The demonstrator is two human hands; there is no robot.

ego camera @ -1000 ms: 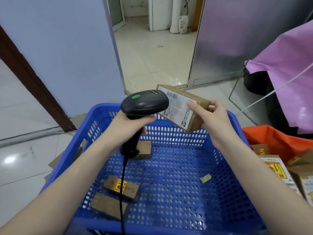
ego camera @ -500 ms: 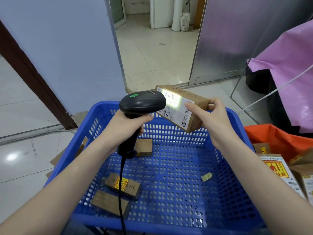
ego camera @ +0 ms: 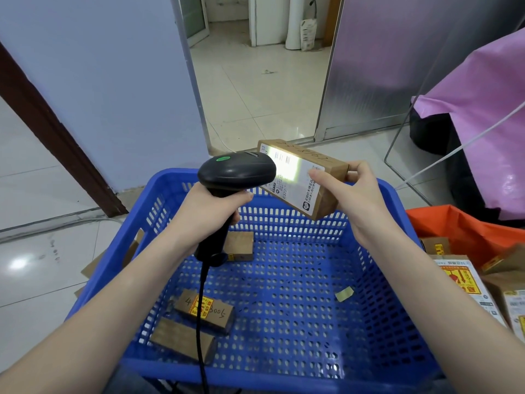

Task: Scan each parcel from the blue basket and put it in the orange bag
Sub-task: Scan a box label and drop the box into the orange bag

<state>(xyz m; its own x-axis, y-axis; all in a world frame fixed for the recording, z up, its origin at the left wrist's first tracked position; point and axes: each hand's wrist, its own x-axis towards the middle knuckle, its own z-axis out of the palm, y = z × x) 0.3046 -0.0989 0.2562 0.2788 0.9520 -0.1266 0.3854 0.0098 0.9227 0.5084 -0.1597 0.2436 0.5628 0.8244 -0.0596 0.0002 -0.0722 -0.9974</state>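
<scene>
Scan in progress: the left hand is wrapped tight round the handle of the scanner, its head aimed to the right, and a bright patch of light falls across the white label of the parcel. The right hand pinches that parcel at its far end, thumb on the label face and fingers behind, holding it tilted in the air above the far rim of the basket, label turned toward the scanner. The light sits on the upper part of the label, right where the printed bars show, so by my read this is the reading step itself, not the pick or the drop. Down in the basket three more parcels wait: one by the far wall behind the scanner's handle, and two lying side by side near the front left corner, with the scanner's cord hanging down across them. The bag is off to the right, just beside the basket, already holding several boxes. Next move, as I judge it: once the read is good, swing the right hand out right over the basket's rim and let the parcel go into the bag, with the scanner staying in the left hand for the following one.
</scene>
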